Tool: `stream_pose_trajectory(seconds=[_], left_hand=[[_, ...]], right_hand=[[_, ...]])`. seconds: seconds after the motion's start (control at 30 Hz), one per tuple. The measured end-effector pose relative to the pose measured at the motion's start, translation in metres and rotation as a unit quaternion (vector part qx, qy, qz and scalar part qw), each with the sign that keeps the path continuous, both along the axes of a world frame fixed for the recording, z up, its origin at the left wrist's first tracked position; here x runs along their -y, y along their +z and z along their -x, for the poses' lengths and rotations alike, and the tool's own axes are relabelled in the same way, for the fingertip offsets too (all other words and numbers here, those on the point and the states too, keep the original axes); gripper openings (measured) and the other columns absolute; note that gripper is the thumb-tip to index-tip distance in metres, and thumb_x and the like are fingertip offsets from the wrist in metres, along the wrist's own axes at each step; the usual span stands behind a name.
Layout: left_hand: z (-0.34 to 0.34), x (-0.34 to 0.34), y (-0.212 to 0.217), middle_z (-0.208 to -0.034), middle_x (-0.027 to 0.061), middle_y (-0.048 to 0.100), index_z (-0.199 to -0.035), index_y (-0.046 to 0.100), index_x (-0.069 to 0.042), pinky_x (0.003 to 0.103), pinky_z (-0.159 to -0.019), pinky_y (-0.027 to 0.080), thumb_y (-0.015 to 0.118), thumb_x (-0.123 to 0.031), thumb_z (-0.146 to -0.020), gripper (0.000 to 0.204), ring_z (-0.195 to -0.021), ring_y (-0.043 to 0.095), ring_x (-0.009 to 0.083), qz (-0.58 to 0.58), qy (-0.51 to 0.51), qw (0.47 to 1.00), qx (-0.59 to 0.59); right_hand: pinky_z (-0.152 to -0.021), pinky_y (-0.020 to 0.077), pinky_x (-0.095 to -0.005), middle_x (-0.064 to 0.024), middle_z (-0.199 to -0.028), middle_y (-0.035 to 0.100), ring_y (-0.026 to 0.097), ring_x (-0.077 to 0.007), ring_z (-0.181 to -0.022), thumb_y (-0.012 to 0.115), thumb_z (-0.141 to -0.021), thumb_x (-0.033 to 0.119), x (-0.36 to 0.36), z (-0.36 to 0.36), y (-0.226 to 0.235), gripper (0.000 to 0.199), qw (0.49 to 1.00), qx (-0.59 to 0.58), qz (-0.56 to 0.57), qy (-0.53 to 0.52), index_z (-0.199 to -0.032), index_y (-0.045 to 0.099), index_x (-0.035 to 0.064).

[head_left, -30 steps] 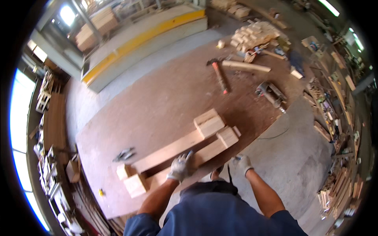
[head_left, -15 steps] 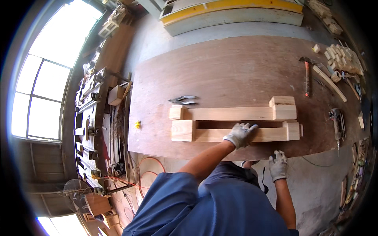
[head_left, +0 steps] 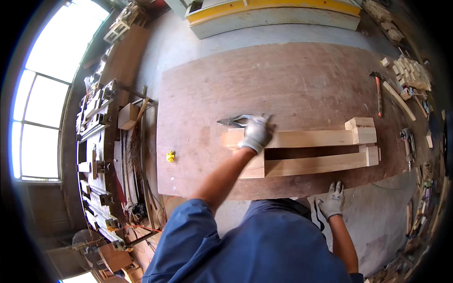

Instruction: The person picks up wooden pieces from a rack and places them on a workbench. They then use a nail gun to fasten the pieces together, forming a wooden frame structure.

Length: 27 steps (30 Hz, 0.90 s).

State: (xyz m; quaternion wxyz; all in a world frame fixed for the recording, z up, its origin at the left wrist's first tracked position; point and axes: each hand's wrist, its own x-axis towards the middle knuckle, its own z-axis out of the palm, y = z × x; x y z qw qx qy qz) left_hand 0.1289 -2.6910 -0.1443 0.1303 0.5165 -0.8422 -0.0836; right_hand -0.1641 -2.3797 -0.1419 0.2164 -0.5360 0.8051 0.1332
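Observation:
My left hand [head_left: 257, 134], in a pale work glove, is over the left end of a wooden frame [head_left: 311, 138]. Its fingers are smeared by motion beside the handles of a pair of pliers [head_left: 232, 120]; whether they touch them I cannot tell. The frame has two long light rails with blocks at both ends and lies along the table's near side. My right hand [head_left: 331, 202], also gloved, is at the table's near edge, fingers stretched out and apart, holding nothing.
The brown tabletop [head_left: 226, 80] also bears a hammer [head_left: 379, 94], a curved wooden strip [head_left: 399, 100], a power tool [head_left: 406, 144] and a small yellow object [head_left: 170, 156]. Small wood blocks [head_left: 411, 71] are piled at the right. A clamp rack [head_left: 97, 160] stands left of the table.
My left hand has left the near rail and moved left and away from me, toward the pliers. The view has shifted, so the frame appears farther right. My right hand stays by the edge.

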Motion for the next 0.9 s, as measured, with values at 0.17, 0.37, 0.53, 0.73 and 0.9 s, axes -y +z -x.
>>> stream_pose_trajectory(seconds=[0.17,0.37,0.53,0.73,0.9], left_hand=[[-0.085,0.081,0.010,-0.129,0.0224,0.069,-0.132,0.069,-0.009,0.047,-0.103,0.053,0.069,-0.020,-0.092,0.042,-0.121,0.066,0.0392,-0.174,0.057,0.982,0.042],[-0.112,0.113,-0.032,-0.115,0.0234,0.072,-0.108,0.075,-0.009,0.050,-0.095,0.055,0.071,-0.024,-0.087,0.027,-0.113,0.067,0.0420,-0.173,-0.004,0.973,0.155],[-0.112,0.130,-0.051,-0.112,0.0262,0.071,-0.111,0.065,-0.005,0.055,-0.091,0.054,0.069,-0.026,-0.089,0.031,-0.110,0.067,0.0460,-0.157,-0.039,0.975,0.151],[-0.083,0.137,-0.017,-0.103,0.0257,0.071,-0.111,0.054,-0.007,0.059,-0.079,0.052,0.065,-0.010,-0.093,0.021,-0.096,0.067,0.0496,-0.112,-0.068,0.990,0.059],[-0.013,0.099,0.058,-0.108,0.0212,0.070,-0.122,0.060,-0.009,0.058,-0.072,0.052,0.060,-0.001,-0.094,0.029,-0.092,0.068,0.0471,0.031,-0.190,0.974,-0.123]], right_hand=[[-0.121,0.0332,-0.0566,-0.0253,-0.167,0.028,0.024,-0.0452,-0.156,0.085,-0.072,0.054,0.022,-0.038,-0.001,0.112,1.000,0.006,0.005,-0.020,-0.159,0.037,0.0007],[-0.118,0.0367,-0.0590,-0.0222,-0.170,0.025,0.026,-0.0441,-0.155,0.081,-0.075,0.053,0.040,-0.044,0.007,0.112,0.998,-0.012,-0.049,-0.022,-0.163,0.031,0.0052],[-0.119,0.0369,-0.0565,-0.0233,-0.169,0.026,0.027,-0.0455,-0.155,0.079,-0.075,0.053,0.045,-0.053,0.021,0.110,0.997,-0.020,-0.065,-0.035,-0.162,0.033,0.0054],[-0.119,0.0354,-0.0562,-0.0214,-0.170,0.025,0.028,-0.0449,-0.154,0.074,-0.081,0.045,0.039,-0.052,-0.007,0.099,0.998,-0.021,-0.040,-0.054,-0.163,0.033,0.0081],[-0.121,0.0355,-0.0540,-0.0202,-0.169,0.029,0.031,-0.0414,-0.154,0.064,-0.090,0.040,0.038,-0.046,0.004,0.076,0.998,0.011,-0.006,-0.059,-0.156,0.044,0.0077]])
